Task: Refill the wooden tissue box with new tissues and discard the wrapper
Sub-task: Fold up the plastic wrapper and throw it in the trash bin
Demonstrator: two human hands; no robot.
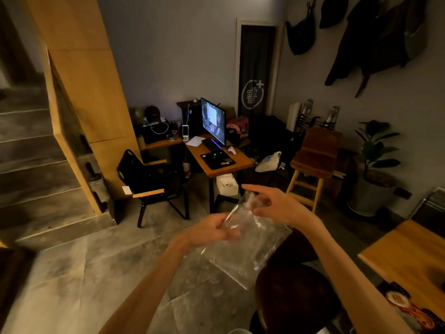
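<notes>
Wrapper (243, 247), clear crinkly plastic, empty as far as I can tell, hangs in the air between both hands, well in front of the desk (216, 162) and above the grey floor. Left hand (212, 231) is pinched closed on its upper edge, thumb against fingers. Right hand (274, 206) grips the top corner with thumb and lower fingers while the index finger sticks out straight, off the plastic. Looks like the two hands are bunching or folding the film to make it small for discarding; that is a judgement. Refill part seems done, since no tissues show in the wrapper.

Wooden tissue box: not in view. No bin in view either, so where the wrapper goes can't be told.

Writing: no print readable on the wrapper. Right of the desk, a dark door curtain (255, 75) carries a white circular emblem with a plus sign and a character inside, too small to read surely. Monitor (213, 120) on the desk is lit, content blurred. Nearer than the desk, a dark round stool (293, 292) sits under the right forearm.
</notes>
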